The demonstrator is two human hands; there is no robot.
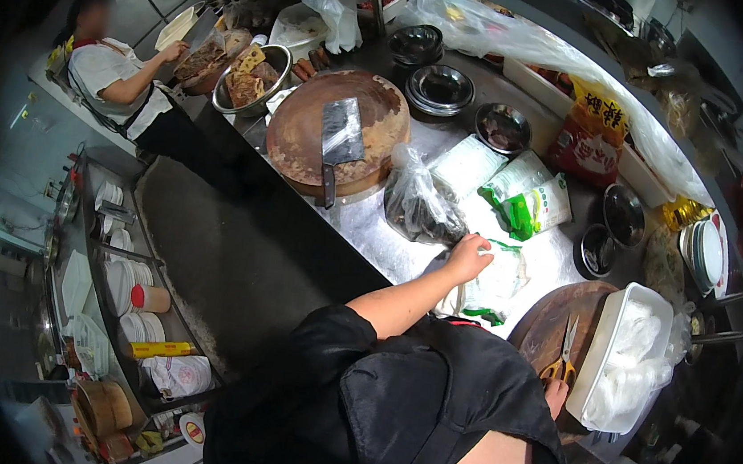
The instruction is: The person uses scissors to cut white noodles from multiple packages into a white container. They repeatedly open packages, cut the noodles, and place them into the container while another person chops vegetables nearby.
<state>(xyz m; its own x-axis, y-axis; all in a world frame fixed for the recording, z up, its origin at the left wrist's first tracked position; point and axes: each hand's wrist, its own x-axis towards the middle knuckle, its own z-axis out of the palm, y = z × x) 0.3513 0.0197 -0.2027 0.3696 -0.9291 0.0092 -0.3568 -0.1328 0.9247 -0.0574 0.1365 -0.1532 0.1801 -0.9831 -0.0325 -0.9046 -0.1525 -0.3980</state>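
My left hand (469, 260) is beside a knotted clear plastic bag of dark food (424, 203), above the lit steel counter (362, 221); its fingers are bent and slightly apart. Whether it touches the bag is unclear. Just below it lies a white and green plastic packet (497, 281). My right hand (555, 396) is at the yellow handles of scissors (566, 351) over a round wooden chopping block (541, 315); its grip is partly hidden. More green and white packets (538, 206) lie beyond the bag. A cleaver (342, 136) rests on another round chopping block (295, 117).
A white tub (663, 320) holding clear plastic bags stands by my right hand. Stacked dark bowls (440, 90) and a red and yellow bag (589, 135) are farther back. Another person (115, 76) stands at the far left near a steel bowl of food (285, 63). Shelves hold plates (128, 282).
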